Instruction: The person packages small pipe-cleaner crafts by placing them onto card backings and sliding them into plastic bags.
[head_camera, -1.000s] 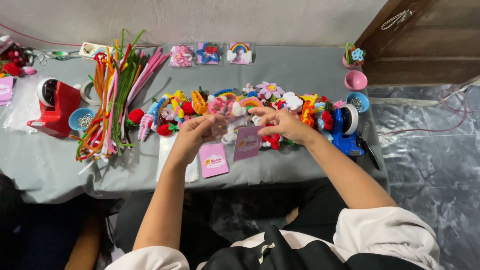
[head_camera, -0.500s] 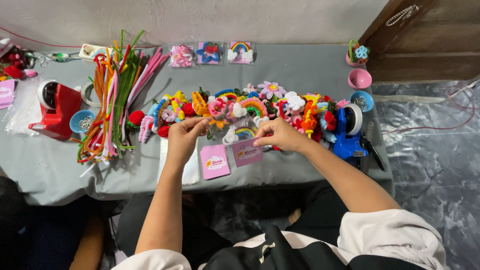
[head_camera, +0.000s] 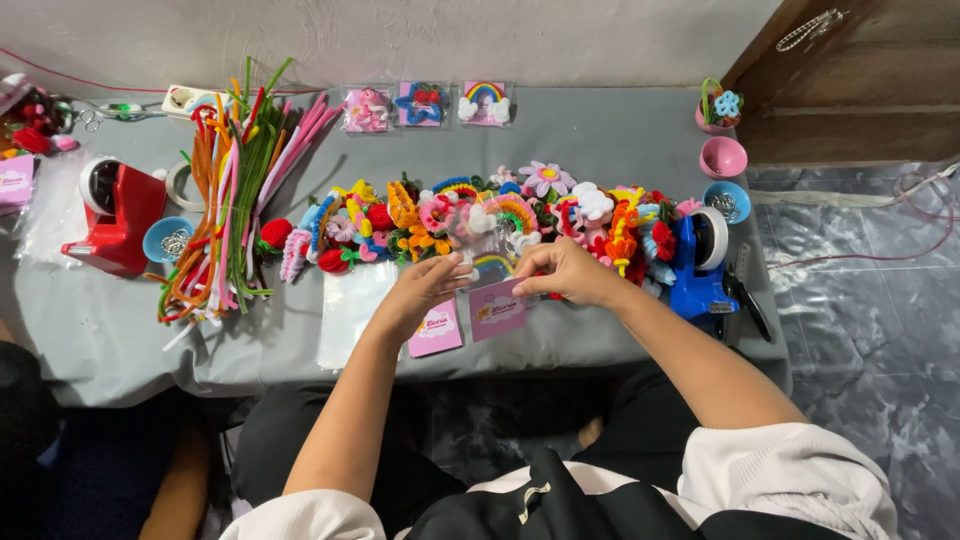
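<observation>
My left hand (head_camera: 422, 292) and my right hand (head_camera: 566, 272) meet at the near edge of a long row of colourful pipe-cleaner flowers and figures (head_camera: 500, 215). Between their fingertips is a small rainbow piece (head_camera: 494, 263), pinched from both sides; it seems to sit in a clear sleeve. Two pink cards (head_camera: 436, 328) lie on the grey table (head_camera: 600, 120) just under the hands. A stack of clear plastic sleeves (head_camera: 350, 310) lies left of my left hand.
A bundle of long pipe cleaners (head_camera: 235, 190) lies at the left beside a red tape dispenser (head_camera: 118, 215) and a small blue bowl (head_camera: 163, 240). A blue tape dispenser (head_camera: 698, 270), black pliers (head_camera: 748, 300), a pink bowl (head_camera: 722, 157) and a blue bowl (head_camera: 728, 200) stand at the right. Three packaged crafts (head_camera: 425, 103) line the back edge.
Both hands have drawn back from the pile toward the table's near edge, bringing the small rainbow piece with them above the pink cards.
</observation>
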